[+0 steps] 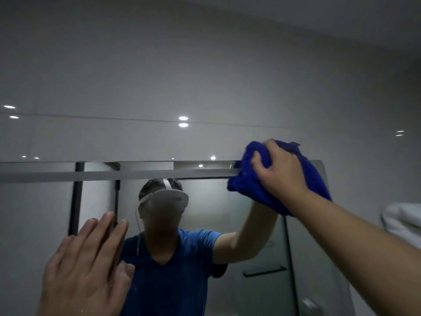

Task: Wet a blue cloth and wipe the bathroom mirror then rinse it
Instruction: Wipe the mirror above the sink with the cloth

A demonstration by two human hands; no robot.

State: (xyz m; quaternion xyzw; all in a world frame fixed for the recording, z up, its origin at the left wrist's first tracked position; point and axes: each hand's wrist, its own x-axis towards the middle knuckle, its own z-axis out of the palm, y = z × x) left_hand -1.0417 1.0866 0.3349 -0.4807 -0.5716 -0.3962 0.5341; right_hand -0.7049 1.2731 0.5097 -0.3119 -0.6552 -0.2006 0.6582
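Note:
The bathroom mirror (41, 201) fills the lower half of the view, with a frosted band along its top edge. My right hand (279, 169) grips a bunched blue cloth (248, 181) and presses it against the mirror's top right corner. My left hand (88, 265) lies flat on the glass at the lower left, fingers straight and together. The mirror reflects a person in a blue shirt wearing a headset.
Glossy grey wall tiles (205, 76) rise above the mirror. A white towel (401, 220) hangs at the right edge, just beyond the mirror's side. A glass shower door with a black handle shows in the reflection.

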